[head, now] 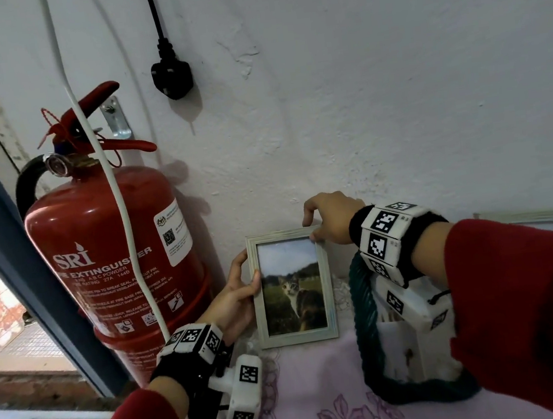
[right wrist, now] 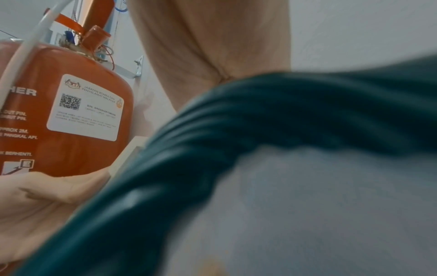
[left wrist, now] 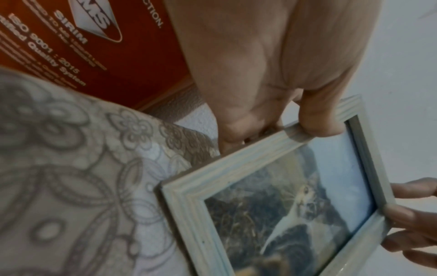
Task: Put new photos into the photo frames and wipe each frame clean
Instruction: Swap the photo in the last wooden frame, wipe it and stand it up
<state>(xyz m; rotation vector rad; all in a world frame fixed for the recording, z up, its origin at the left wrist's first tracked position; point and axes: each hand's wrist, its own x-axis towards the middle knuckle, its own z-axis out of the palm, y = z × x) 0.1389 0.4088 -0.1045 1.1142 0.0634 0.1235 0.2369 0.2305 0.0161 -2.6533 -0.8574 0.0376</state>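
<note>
A pale wooden photo frame (head: 260, 314) with a cat photo (head: 293, 290) stands upright on the cloth-covered table against the white wall. My left hand (head: 240, 292) grips its left edge, thumb on the front. My right hand (head: 329, 218) pinches the top right corner from above. In the left wrist view the photo frame (left wrist: 189, 190) fills the lower right, my left thumb (left wrist: 316, 119) on its rim and right fingertips (left wrist: 406, 216) at the far corner. A second pale frame (head: 545, 218) leans on the wall at the right, mostly behind my right arm.
A red fire extinguisher (head: 114, 248) hangs on the wall just left of the frame, with a white cable (head: 118, 193) across it. A black plug (head: 171, 75) dangles above. A dark green rope-handled white basket (head: 364, 330) stands right of the frame. The floral cloth (head: 323, 393) covers the table.
</note>
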